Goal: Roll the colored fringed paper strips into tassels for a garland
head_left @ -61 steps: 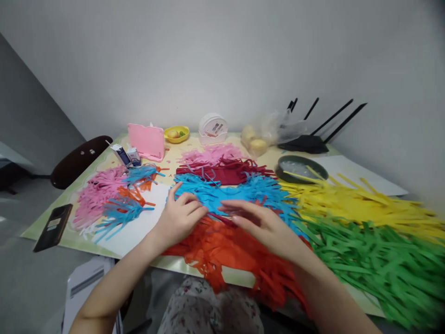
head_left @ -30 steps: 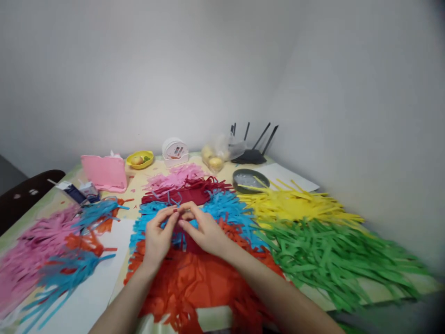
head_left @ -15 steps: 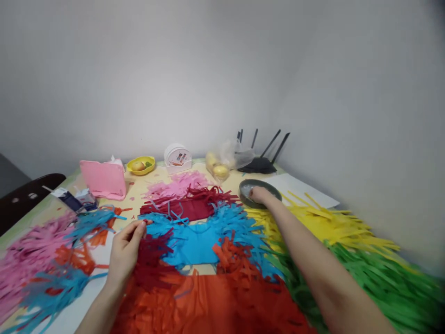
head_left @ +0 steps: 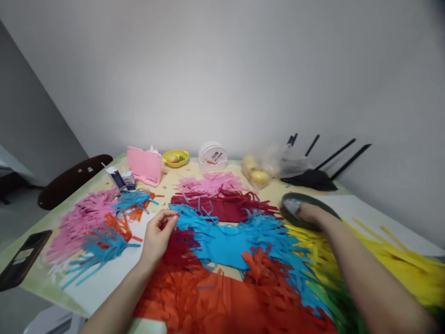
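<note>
My left hand [head_left: 158,236] is closed in a pinch on a small dark red paper tip above the left part of the pile. Dark red paper fringe [head_left: 181,248] shows just below it; whether it hangs from the fingers or lies on the table I cannot tell. My right hand [head_left: 308,213] reaches into a dark green dish [head_left: 328,209], its fingers bent together at a whitish translucent stuff [head_left: 291,205]. Between the hands lie blue fringed paper [head_left: 225,248], a dark red fringed piece [head_left: 232,209] and orange-red fringed paper [head_left: 239,297].
Pink fringe [head_left: 212,183] and blue-and-orange tassels [head_left: 104,246] lie about. Yellow fringe [head_left: 392,269] is at right. Behind stand a pink tablet case [head_left: 144,164], a yellow fruit bowl [head_left: 176,159], a white round holder [head_left: 212,157], bagged fruit [head_left: 259,176] and a black router [head_left: 311,181]. A phone [head_left: 24,260] lies left.
The view has swung left, so the table's left edge and the phone now show. My left hand keeps its pinch, and my right hand stays in the dark green dish.
</note>
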The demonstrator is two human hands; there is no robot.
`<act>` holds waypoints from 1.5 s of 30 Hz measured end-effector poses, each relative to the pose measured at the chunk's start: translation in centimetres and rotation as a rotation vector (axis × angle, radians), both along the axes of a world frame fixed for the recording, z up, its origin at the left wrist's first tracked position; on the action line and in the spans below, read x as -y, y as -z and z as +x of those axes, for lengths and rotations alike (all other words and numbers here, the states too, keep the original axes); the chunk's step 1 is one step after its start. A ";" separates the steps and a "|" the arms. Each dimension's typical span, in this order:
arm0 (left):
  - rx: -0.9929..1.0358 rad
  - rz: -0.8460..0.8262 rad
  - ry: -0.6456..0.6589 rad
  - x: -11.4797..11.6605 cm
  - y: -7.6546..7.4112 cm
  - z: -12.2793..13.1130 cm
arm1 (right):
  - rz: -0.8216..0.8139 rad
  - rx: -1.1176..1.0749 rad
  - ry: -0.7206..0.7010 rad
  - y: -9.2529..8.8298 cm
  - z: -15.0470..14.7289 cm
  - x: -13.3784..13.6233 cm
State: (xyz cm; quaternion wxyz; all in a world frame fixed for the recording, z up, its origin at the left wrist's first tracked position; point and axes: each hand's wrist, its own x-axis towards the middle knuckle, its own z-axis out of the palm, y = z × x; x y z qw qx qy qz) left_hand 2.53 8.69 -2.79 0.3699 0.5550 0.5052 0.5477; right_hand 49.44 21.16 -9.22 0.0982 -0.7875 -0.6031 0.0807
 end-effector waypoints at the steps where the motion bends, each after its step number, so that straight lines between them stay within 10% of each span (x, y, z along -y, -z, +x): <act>1: 0.001 -0.003 -0.006 0.1 0.1 -0.2 | -0.039 -0.028 0.030 -0.3 0.0 0.2; 8: -0.001 0.012 -0.002 1.4 -0.5 -0.5 | 0.109 -0.250 0.140 -4.8 -4.1 3.7; 15: -0.041 0.086 0.081 4.6 -1.4 2.2 | 0.318 -1.082 -0.323 -7.4 -22.6 15.6; 20: -0.027 0.117 0.103 7.8 -1.7 3.0 | 0.365 -1.497 -0.333 -7.4 -30.1 21.5; 26: -0.029 0.162 0.119 10.0 -1.4 2.5 | 0.466 -1.568 -0.232 -6.4 -31.8 23.5; 36: -0.586 0.556 0.083 10.7 -1.0 1.3 | 0.405 -1.390 -0.346 -5.6 -31.1 24.3; 45: -0.255 0.203 0.225 10.9 -0.5 1.7 | 0.403 -1.340 -0.333 -5.5 -30.7 24.7</act>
